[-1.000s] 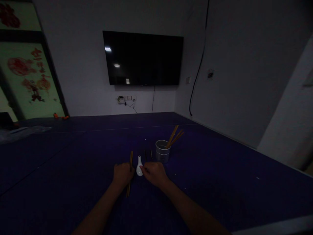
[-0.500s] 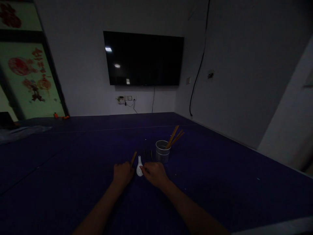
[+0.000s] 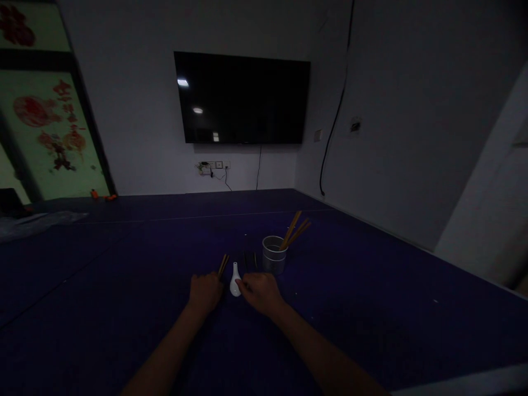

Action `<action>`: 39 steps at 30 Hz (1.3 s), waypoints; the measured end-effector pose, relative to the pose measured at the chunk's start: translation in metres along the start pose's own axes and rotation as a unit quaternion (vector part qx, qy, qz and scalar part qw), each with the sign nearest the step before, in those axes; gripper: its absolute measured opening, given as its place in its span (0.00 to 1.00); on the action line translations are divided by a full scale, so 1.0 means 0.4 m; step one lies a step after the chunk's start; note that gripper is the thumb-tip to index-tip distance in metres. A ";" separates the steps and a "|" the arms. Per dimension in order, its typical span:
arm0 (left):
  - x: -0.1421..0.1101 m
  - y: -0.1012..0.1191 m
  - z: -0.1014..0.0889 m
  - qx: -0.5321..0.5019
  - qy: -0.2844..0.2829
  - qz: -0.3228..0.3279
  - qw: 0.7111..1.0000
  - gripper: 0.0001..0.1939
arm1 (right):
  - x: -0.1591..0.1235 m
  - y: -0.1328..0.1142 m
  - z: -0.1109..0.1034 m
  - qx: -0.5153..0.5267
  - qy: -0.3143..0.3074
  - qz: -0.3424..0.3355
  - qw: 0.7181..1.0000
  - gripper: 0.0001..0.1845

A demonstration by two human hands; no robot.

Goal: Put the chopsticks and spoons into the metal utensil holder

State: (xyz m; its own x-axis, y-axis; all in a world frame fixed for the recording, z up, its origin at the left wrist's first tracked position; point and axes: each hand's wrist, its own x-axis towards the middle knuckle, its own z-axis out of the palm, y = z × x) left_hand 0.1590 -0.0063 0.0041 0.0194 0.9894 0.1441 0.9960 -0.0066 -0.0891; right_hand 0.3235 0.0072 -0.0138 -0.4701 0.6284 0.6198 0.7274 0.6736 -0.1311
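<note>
My left hand (image 3: 205,293) is closed around a pair of wooden chopsticks (image 3: 223,265), whose far ends stick out past the fingers. Just to its right lies a white soup spoon (image 3: 235,281), bowl toward me and handle pointing away. My right hand (image 3: 261,291) has curled fingers, with the thumb and fingertip at the right edge of the spoon's bowl. Beyond that hand are a couple of thin dark sticks (image 3: 254,260), too dim to name. A metal cup (image 3: 274,262) stands upright behind the right hand, with several wooden chopsticks (image 3: 292,231) leaning out to the right.
Everything rests on a wide dark blue surface (image 3: 371,308) that runs back to the walls. A television (image 3: 243,99) hangs on the far wall above some sockets (image 3: 218,164). Clear plastic sheeting (image 3: 41,223) and small orange objects (image 3: 103,196) lie at the far left.
My left hand has shifted slightly left, and the chopsticks in it now show two separated tips. My right hand, the spoon and the cup look unmoved.
</note>
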 end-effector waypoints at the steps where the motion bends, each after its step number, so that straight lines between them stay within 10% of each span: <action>1: 0.000 -0.001 -0.001 0.000 -0.003 -0.003 1.000 0.16 | 0.000 0.000 0.000 0.002 -0.001 -0.001 1.000 0.19; 20: 0.006 -0.001 -0.018 -0.015 0.067 -0.016 0.997 0.15 | 0.000 0.001 0.002 0.003 -0.014 0.011 1.000 0.20; 30: -0.009 0.016 0.001 -0.040 0.239 0.207 0.948 0.10 | 0.006 -0.007 -0.022 0.173 -0.017 0.065 0.983 0.18; 39: -0.015 0.028 -0.001 -0.031 0.288 0.249 0.924 0.09 | 0.007 0.004 0.006 0.288 0.027 0.143 0.947 0.25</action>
State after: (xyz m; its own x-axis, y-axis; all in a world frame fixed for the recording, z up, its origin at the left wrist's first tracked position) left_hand 0.1701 -0.0123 0.0029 0.5031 0.6201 0.6019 0.8533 -0.4669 -0.2321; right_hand 0.3219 0.0110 -0.0142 -0.2579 0.8069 0.5314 0.4212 0.5889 -0.6898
